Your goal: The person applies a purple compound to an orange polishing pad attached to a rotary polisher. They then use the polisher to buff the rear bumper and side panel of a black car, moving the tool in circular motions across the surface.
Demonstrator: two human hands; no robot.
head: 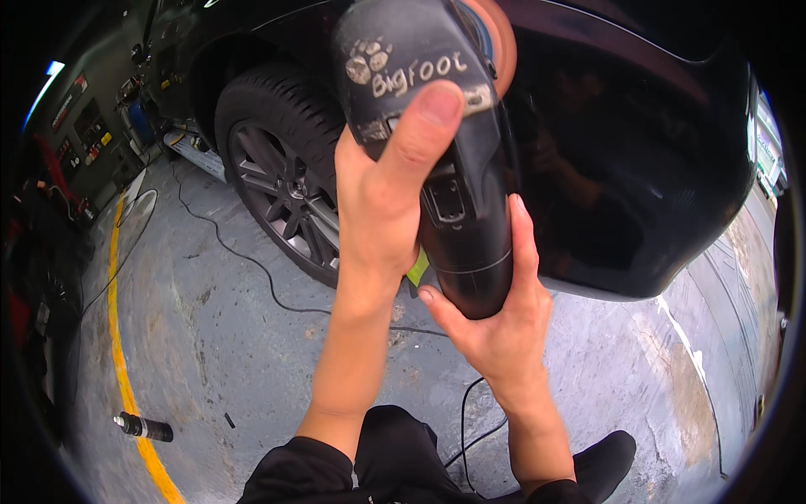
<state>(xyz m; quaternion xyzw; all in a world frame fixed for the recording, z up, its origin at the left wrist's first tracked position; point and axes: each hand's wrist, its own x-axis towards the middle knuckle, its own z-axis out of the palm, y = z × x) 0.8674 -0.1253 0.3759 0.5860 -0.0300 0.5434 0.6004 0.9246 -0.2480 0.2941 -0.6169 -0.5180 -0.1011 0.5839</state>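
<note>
A black Bigfoot car polisher (469, 252) is held up in both hands before the dark, glossy body panel (585, 157) of a vehicle. My left hand (393, 170) grips its head end, the thumb lying on top of the housing. Around the lower end of the body wraps my right hand (504, 315), thumb and fingers on opposite sides. An orange foam pad (504, 44) shows at the far side of the tool's head, facing the panel; whether it touches the paint is hidden. A power cord (464, 409) lies on the floor below my right hand.
A vehicle wheel (283, 176) stands left of the polisher. Another cable (242, 261) crosses the concrete floor (252, 359). On the yellow floor line (116, 302) lies a black bottle (145, 427). Tools hang on the wall (88, 126) at the far left.
</note>
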